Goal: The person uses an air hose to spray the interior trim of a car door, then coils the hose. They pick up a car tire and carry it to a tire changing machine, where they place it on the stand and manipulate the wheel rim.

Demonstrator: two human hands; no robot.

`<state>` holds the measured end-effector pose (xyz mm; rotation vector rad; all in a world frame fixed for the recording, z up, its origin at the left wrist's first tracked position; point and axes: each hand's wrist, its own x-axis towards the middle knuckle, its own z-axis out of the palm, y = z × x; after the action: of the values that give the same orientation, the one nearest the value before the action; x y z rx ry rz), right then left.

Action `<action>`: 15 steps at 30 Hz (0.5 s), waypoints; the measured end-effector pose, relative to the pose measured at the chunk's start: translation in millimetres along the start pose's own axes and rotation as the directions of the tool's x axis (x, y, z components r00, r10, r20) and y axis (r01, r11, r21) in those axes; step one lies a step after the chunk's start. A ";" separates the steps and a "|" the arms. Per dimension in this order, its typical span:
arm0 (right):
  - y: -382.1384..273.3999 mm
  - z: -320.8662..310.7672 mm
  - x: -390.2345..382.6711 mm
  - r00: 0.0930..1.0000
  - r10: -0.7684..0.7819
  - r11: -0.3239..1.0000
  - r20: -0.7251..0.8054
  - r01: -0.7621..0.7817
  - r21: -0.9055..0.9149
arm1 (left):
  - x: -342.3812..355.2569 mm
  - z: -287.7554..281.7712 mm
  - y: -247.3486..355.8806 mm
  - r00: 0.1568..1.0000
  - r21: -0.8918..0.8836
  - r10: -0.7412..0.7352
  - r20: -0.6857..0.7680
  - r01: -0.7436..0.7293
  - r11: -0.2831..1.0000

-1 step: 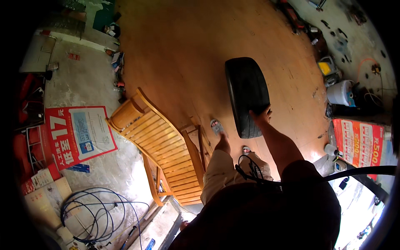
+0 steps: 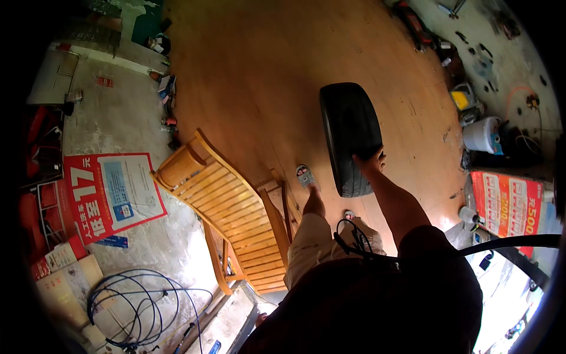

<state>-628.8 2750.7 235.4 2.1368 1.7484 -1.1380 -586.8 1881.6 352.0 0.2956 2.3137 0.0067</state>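
A black tyre (image 2: 354, 127) stands upright on its tread on the brown floor, right of the middle. My right hand (image 2: 369, 162) is on the near upper part of its tread, thumb toward the left sidewall and fingers curved toward the right side. The right arm reaches forward and down to it. Of my left hand (image 2: 261, 319), only a small bit shows low beside my dark top; its fingers are hidden. My feet in grey sandals (image 2: 305, 175) are just left of and behind the tyre.
A slatted wooden reclining chair (image 2: 230, 206) stands close on my left. Beyond it lie a red-and-white poster (image 2: 118, 194) and a coiled dark hose (image 2: 132, 310). Along the right edge are a white bucket (image 2: 480, 134), a yellow-and-grey container (image 2: 463, 99) and another poster (image 2: 508, 203).
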 end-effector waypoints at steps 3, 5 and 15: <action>-75.4 -13.0 32.4 0.995 -0.097 0.993 -0.038 0.094 -0.068 | 73.7 -46.3 27.6 0.996 -0.101 0.073 0.057 -0.067 0.993; -113.7 -16.8 50.6 0.991 -0.123 0.987 -0.043 0.118 -0.109 | 132.0 -93.3 57.4 0.971 -0.142 0.090 -0.223 -0.124 0.982; -199.7 -4.6 160.1 0.994 0.105 0.973 -0.033 -0.109 -0.202 | 356.1 -508.8 384.9 0.865 -0.570 0.012 -0.502 -0.341 0.747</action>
<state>-800.1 2938.3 203.8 2.0987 1.6564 -0.8718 -1107.5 2376.7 485.0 0.1683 2.5667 1.0780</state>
